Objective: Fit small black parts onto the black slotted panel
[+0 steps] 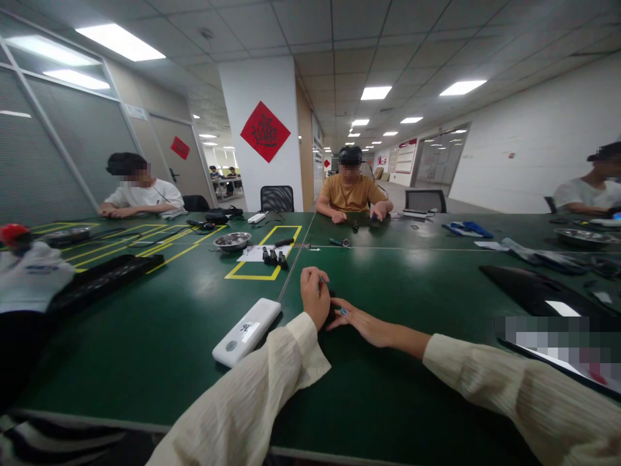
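Observation:
My left hand (315, 296) is curled into a loose fist on the green table (160, 336), gripping a thin metal tool whose tip shows just right of the knuckles. My right hand (361, 321) lies beside it, fingers pinched on a small dark object with a blue spot, mostly hidden between the two hands. A white power bank (247, 331) lies just left of my left forearm. Both my sleeves are cream, ribbed cloth.
A metal bowl (232, 241), white paper and small black parts (274, 257) sit in a yellow-taped square. A black tray (104, 275) lies left, a black panel (533, 291) right. Three other people sit around the table; a white-sleeved arm enters far left.

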Motion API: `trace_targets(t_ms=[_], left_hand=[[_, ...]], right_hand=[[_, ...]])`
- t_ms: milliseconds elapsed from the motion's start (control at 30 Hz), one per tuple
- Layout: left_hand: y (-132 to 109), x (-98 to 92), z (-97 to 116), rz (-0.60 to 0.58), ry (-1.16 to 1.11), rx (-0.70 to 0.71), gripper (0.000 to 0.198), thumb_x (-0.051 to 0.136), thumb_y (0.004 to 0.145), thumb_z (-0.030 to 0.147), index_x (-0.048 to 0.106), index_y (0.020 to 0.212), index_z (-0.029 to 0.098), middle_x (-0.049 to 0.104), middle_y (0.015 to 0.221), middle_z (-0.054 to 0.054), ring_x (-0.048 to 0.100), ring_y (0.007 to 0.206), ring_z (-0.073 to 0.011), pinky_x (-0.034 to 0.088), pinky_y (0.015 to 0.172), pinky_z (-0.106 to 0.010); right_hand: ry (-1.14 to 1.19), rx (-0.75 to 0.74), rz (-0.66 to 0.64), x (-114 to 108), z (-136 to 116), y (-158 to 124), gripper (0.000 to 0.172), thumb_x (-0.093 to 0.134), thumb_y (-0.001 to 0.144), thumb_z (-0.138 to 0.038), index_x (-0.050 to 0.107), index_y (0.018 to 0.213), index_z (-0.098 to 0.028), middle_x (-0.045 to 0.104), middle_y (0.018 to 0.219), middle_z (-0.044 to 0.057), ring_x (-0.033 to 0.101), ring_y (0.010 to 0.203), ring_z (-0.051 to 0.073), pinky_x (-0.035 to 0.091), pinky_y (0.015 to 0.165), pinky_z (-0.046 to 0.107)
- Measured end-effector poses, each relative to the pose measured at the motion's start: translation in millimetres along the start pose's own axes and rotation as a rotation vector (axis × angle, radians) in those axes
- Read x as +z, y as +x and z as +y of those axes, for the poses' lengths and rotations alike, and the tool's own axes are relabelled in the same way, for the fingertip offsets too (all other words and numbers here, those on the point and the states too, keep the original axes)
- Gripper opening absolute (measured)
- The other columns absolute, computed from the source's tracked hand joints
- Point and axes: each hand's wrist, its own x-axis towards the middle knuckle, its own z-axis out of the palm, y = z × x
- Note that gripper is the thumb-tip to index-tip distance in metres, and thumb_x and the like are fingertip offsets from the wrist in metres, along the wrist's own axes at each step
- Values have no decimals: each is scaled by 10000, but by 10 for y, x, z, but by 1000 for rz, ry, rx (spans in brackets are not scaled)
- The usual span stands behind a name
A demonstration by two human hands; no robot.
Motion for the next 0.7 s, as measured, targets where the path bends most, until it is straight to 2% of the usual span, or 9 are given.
trace_targets(t_ms=[67, 167, 267, 333, 400, 467, 533, 600, 700], left_hand=[[-1, -1, -1, -17, -16, 7, 233, 368, 646, -29, 421, 668, 196, 431, 786, -22, 464, 790, -167, 398, 702, -288], [-8, 5, -10, -42, -27, 21, 240, 358, 637, -38, 412, 661, 195, 423, 774, -18, 462, 775, -161, 395, 691, -281], [-9, 13, -14, -58, -12, 35, 245, 354, 630, -47, 408, 650, 191, 423, 773, -17, 462, 774, -157, 391, 685, -277], [-4, 16, -8, -67, -3, 36, 241, 357, 634, -46, 402, 640, 190, 425, 765, -12, 460, 755, -149, 388, 669, -269], [3, 18, 2, -78, 2, 36, 231, 364, 647, -38, 395, 630, 190, 424, 753, -6, 455, 729, -139, 384, 647, -259], [9, 18, 13, -90, 4, 40, 220, 376, 652, -27, 390, 622, 190, 421, 743, -1, 451, 714, -133, 381, 634, -252], [12, 22, 20, -98, 4, 47, 212, 388, 644, -21, 392, 619, 190, 422, 741, 0, 448, 711, -130, 379, 632, -250], [9, 29, 23, -107, 6, 49, 206, 398, 634, -14, 396, 618, 191, 424, 740, 1, 447, 710, -130, 379, 633, -251], [-1, 40, 25, -131, 6, 46, 196, 407, 622, -4, 395, 608, 192, 429, 734, 0, 450, 707, -131, 379, 633, -253]], right_hand=[[-29, 2, -46, -47, -68, -36, 578, 139, 932, -464, 166, 1419, -153, 623, 1052, 98, 423, 1214, 204, 177, 1066, 479], [-108, -38, 33, -193, -107, -94, 584, 138, 931, -454, 170, 1406, -117, 665, 843, 72, 517, 1078, 212, 244, 1012, 490], [-200, -14, 317, -538, -22, -172, 504, 220, 916, -429, 308, 1329, -154, 640, 912, 74, 554, 938, 202, 320, 963, 458], [-227, 119, 571, -908, 70, -256, 388, 300, 890, -370, 446, 1199, -185, 606, 988, 81, 558, 885, 189, 380, 912, 428], [-341, 329, 910, -1349, 143, -396, 173, 496, 780, -267, 582, 916, -202, 570, 1005, 72, 536, 951, 189, 360, 943, 389], [-383, 441, 1052, -1788, 171, -615, 119, 595, 652, -147, 567, 763, -178, 538, 988, 108, 435, 1121, 242, 270, 996, 424], [-408, 561, 1167, -2150, 165, -915, 149, 593, 583, -75, 494, 633, -174, 520, 945, 161, 364, 1183, 313, 236, 973, 501], [-435, 660, 1267, -2402, 171, -1272, 231, 600, 543, -57, 413, 555, -192, 502, 976, 225, 314, 1216, 370, 215, 939, 552], [-499, 763, 1377, -2613, 301, -1811, 272, 647, 514, -106, 390, 509, -193, 431, 1079, 358, 295, 1211, 459, 188, 885, 606]])
